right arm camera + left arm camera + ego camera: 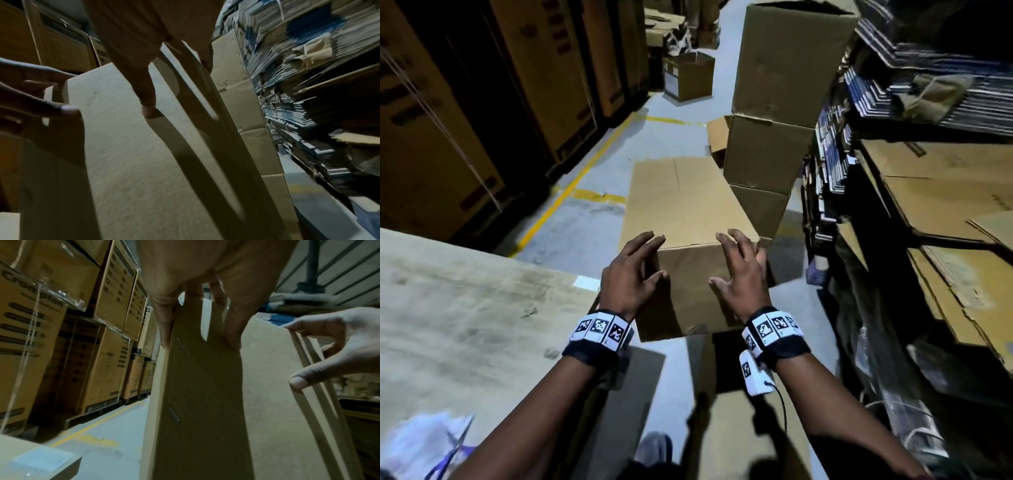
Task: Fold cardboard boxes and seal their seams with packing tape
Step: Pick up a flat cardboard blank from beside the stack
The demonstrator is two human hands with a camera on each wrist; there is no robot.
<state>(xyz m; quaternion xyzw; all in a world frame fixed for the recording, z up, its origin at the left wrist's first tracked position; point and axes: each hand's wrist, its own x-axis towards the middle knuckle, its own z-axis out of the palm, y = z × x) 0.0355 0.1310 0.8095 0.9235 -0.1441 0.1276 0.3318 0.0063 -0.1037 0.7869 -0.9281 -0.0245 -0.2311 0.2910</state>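
**Cardboard box, mid-air, both hands on near corners**

Cardboard box [688,219] is hanging above the floor, near face toward the person. Left hand [631,274] and right hand [739,270] are cupping its top near corners, fingers spread and bent over the edges, thumbs on the near face. Likely light, empty, stiff at creases; best held at corners. Beyond, a stack [774,113] of boxes is standing.

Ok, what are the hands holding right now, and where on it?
The cardboard box, by its near top edge: left hand at the left corner, right hand at the right corner, thumbs on the near face.
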